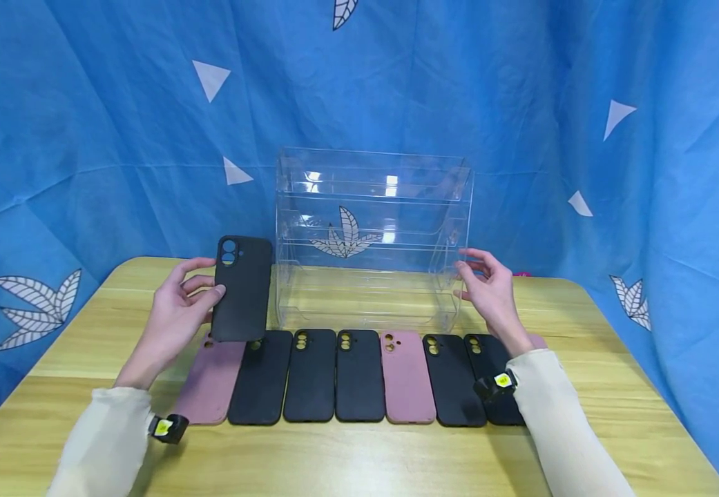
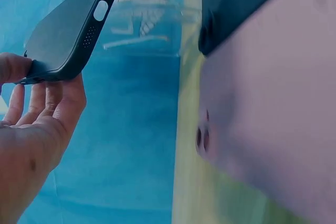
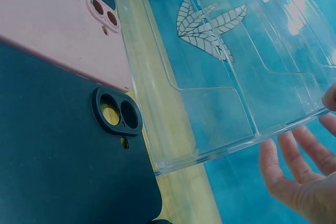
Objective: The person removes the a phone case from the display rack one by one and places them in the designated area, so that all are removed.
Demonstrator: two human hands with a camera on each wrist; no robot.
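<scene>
My left hand (image 1: 186,297) pinches a black phone case (image 1: 244,288) by its side edge, thumb in front and fingers behind. The case is upright, raised above the row, with its camera cutout at the top left. In the left wrist view the port end of the held case (image 2: 73,30) shows. A clear plastic tiered display rack (image 1: 365,321) stands at the middle of the table, to the right of that case. My right hand (image 1: 488,286) holds the rack's right side edge between thumb and fingers; the right wrist view shows the fingertips (image 3: 269,153) along that edge.
Several phone cases lie side by side before the rack, including a black case (image 1: 309,376), a pink case (image 1: 407,379) and a partly covered pink case (image 1: 210,386) at the left. The wooden table (image 1: 334,459) ends at a blue patterned curtain (image 1: 117,138) behind and at both sides.
</scene>
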